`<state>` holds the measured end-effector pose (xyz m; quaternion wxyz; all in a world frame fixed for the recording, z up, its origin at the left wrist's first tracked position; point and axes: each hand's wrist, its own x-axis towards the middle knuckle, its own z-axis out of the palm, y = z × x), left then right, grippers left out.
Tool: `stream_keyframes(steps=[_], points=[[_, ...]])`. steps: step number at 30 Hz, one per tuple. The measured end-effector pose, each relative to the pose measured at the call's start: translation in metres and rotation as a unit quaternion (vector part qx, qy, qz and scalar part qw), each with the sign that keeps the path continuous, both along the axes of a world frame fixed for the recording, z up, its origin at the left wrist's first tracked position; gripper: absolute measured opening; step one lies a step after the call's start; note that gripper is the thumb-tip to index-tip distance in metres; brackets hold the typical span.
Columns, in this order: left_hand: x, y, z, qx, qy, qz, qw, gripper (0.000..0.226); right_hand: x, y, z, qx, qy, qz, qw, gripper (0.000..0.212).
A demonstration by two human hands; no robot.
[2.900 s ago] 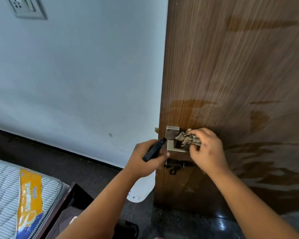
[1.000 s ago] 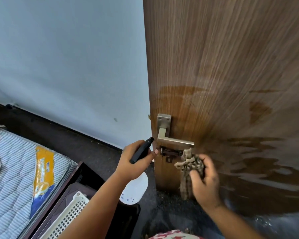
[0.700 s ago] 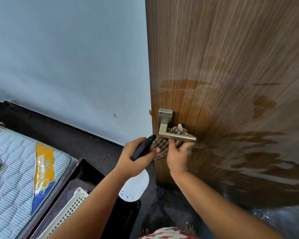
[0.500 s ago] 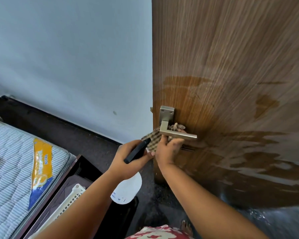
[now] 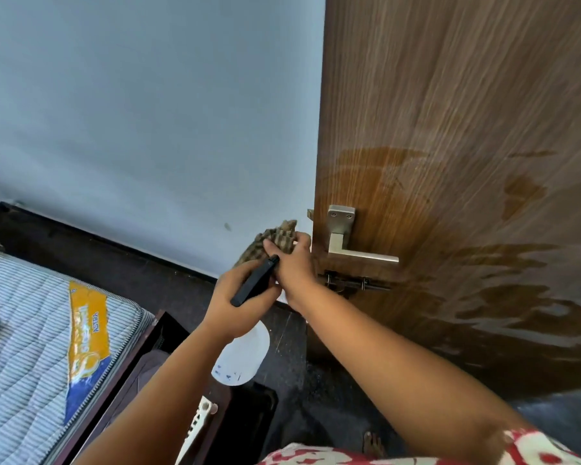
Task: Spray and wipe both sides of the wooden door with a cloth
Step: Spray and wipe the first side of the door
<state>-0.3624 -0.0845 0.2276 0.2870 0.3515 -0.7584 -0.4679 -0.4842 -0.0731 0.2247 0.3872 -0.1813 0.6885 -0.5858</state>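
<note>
The brown wooden door fills the right half, with dark wet streaks across its lower part. A silver lever handle sits near its left edge. My right hand grips a bunched checked cloth at the door's narrow edge, just left of the handle. My left hand holds a white spray bottle by its black trigger head; the bottle hangs below my fist. The two hands touch each other.
A pale blue wall meets dark flooring on the left. A striped mattress with an orange label lies at the lower left beside a dark wooden frame. A small bolt sits under the handle.
My right hand has carried the cloth from under the lever handle leftward to the door's edge. The left hand with the bottle has stayed beside it.
</note>
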Motion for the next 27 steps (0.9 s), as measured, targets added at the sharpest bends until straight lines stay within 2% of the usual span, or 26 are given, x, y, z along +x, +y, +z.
stream_keyframes(steps=[2, 4, 6, 8, 11, 14, 16, 18, 21, 24, 27], points=[[-0.001, -0.001, 0.003, 0.007, 0.007, -0.016, 1.0, 0.022, -0.001, 0.028, 0.006, 0.002, 0.163, 0.036, 0.986, 0.036], [-0.003, -0.001, 0.001, 0.007, 0.006, -0.028, 1.0, 0.013, -0.011, 0.06, 0.015, -0.039, 0.322, 0.033, 0.945, 0.036], [-0.007, -0.003, -0.002, 0.017, -0.003, -0.026, 1.0, 0.017, -0.024, 0.085, 0.029, -0.092, 0.419, 0.007, 0.903, 0.035], [-0.017, -0.003, -0.006, 0.035, -0.014, -0.02, 0.999, 0.025, -0.039, 0.1, 0.046, -0.115, 0.467, -0.048, 0.876, 0.035], [-0.035, 0.001, -0.01, 0.063, -0.032, -0.012, 0.997, 0.03, -0.063, 0.106, 0.066, -0.107, 0.469, -0.113, 0.87, 0.037], [-0.042, 0.001, -0.003, 0.091, -0.005, -0.005, 0.996, 0.033, -0.075, 0.106, 0.078, -0.101, 0.491, -0.113, 0.858, 0.036], [-0.042, -0.001, 0.002, 0.088, 0.005, -0.017, 0.996, 0.03, -0.076, 0.102, 0.088, -0.09, 0.553, -0.067, 0.826, 0.037], [-0.04, -0.002, 0.005, 0.07, 0.014, -0.024, 0.997, 0.032, -0.071, 0.092, 0.098, -0.048, 0.642, 0.024, 0.765, 0.037], [-0.035, -0.008, 0.008, 0.039, -0.002, -0.04, 0.998, 0.043, -0.058, 0.071, 0.105, 0.057, 0.758, 0.143, 0.634, 0.036], [-0.028, -0.013, 0.013, 0.04, -0.01, -0.061, 0.997, 0.053, -0.05, 0.052, 0.094, 0.193, 0.782, 0.239, 0.542, 0.036], [-0.024, -0.017, 0.012, 0.043, 0.005, -0.042, 0.998, 0.041, -0.04, 0.036, 0.079, 0.295, 0.79, 0.299, 0.447, 0.03]])
